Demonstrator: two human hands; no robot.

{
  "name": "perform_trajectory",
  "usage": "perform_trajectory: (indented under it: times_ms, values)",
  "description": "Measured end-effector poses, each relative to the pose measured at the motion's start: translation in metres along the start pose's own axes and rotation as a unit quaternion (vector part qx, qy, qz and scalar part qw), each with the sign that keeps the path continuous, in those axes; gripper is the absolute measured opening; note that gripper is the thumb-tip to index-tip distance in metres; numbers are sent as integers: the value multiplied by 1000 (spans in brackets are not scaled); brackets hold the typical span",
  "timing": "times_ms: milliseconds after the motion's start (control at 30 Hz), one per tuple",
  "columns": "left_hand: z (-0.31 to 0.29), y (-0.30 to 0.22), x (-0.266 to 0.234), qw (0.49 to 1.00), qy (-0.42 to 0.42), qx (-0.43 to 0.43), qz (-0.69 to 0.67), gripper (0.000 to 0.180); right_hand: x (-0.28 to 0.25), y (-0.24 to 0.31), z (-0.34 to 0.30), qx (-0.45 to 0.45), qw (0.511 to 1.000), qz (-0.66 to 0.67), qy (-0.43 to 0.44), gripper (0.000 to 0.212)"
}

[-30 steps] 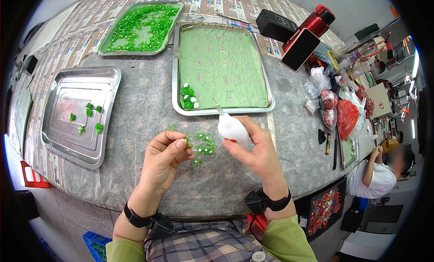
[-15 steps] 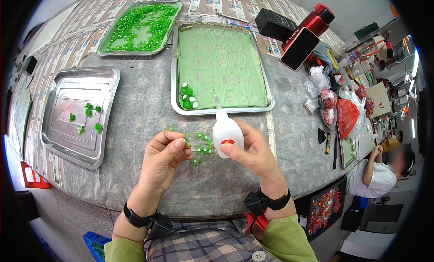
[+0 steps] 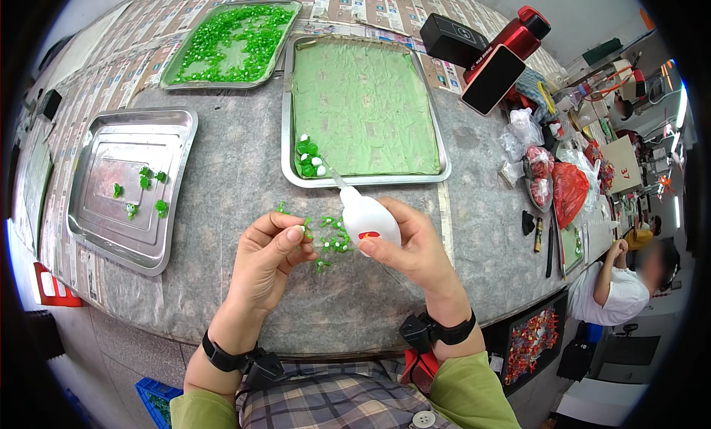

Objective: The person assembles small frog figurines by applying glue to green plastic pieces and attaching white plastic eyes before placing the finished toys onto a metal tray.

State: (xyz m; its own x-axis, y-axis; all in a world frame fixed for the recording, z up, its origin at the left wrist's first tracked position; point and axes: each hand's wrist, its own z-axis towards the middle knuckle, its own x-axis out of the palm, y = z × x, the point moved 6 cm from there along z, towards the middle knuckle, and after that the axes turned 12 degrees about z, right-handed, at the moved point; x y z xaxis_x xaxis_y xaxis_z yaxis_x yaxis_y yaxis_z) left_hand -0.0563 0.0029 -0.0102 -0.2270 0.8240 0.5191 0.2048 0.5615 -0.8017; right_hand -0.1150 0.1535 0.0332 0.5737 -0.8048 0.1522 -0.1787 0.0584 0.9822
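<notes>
Between the thumb and fingers of my left hand [image 3: 270, 255] is a small green-and-white plastic piece [image 3: 306, 229], partly covered by the fingertips. My right hand [image 3: 415, 244] is closed round a white squeeze bottle [image 3: 364, 215] with a thin needle tip, which points up and to the left toward the near left corner of the green-lined tray [image 3: 444, 166]. In that corner sits a cluster of green and white round pieces [image 3: 309, 161]. Several loose green-and-white pieces [image 3: 337, 242] lie on the grey table cover between my hands.
At the left, a metal tray [image 3: 167, 229] holds several small green figures [image 3: 144, 178]. A far tray [image 3: 169, 77] is filled with green pieces. To the right are a black phone [image 3: 492, 79], a red bottle [image 3: 518, 35], a black box [image 3: 452, 40] and plastic bags [image 3: 570, 192]. Another person [image 3: 615, 292] sits at far right.
The squeeze bottle in my right hand has tilted left, its needle tip swinging from over the green lining toward the corner cluster. My left hand stays still with its piece.
</notes>
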Motion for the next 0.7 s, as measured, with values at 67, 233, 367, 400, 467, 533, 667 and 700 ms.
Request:
perform_trajectory:
  times_ms: [67, 233, 367, 400, 467, 533, 667, 700]
  values:
    - [0, 0, 0, 1000, 0, 0, -1, 10, 1, 0, 0, -14, 1000, -8, -12, 33]
    - [0, 0, 0, 1000, -8, 2, -7, 11, -1, 5, 0, -72, 990, -115, -34, 37]
    - [0, -1, -1, 1000, -9, 7, -7, 11, -1, 12, -1, -134, 971, -191, -42, 37]
    - [0, -1, -1, 1000, -12, 8, -8, 11, -2, 13, -2, -151, 967, -199, -45, 37]
    - [0, -2, -2, 1000, -18, 10, -8, 11, -3, 14, -5, -149, 974, -153, -72, 37]
    - [0, -1, -2, 1000, -3, 7, -6, 11, -4, 16, -8, -145, 979, -104, -95, 37]
    - [-1, 2, -2, 999, 22, -5, -28, 11, -8, 25, -16, -177, 975, 10, -137, 36]
    - [0, 2, -2, 999, 17, -4, -28, 11, -9, 28, -19, -209, 966, 26, -150, 36]
